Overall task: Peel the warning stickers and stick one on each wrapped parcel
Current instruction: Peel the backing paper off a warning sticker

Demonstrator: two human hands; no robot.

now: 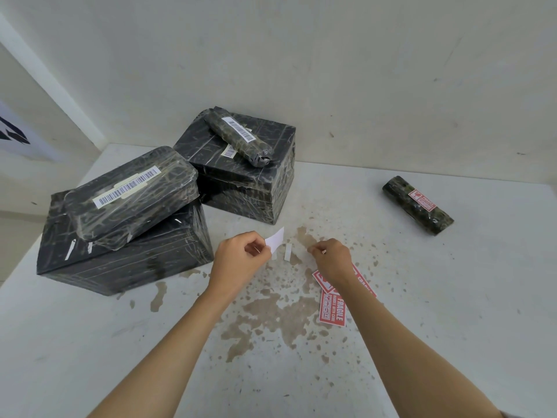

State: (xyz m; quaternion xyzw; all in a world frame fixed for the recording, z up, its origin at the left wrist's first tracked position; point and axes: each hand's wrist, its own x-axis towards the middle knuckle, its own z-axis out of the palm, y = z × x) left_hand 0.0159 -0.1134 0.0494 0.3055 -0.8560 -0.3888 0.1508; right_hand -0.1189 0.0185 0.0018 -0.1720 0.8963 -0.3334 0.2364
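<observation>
1 rolled parcel point(434, 218) is stickered; 4 stacked parcels point(126, 254) are bare. Left hand point(238, 257) pinches a white slip point(275, 241), right hand point(331, 260) seemingly pinches peeled backing point(324, 252)

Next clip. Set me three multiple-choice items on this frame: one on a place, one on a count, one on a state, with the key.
1. Where does the parcel with the red sticker lie?
A. on top of a box
B. on the floor
C. alone at the right of the table

2. How many black wrapped parcels are in view?
A. three
B. five
C. seven

3. What is the left hand doing?
A. pinching a white slip
B. lying flat on the table
C. lifting a parcel

Key:
1 C, it lies apart from the others, at the far right.
2 B, four are stacked at the left and back, and one lies at the right.
3 A, the slip sticks up from its fingertips.
</observation>
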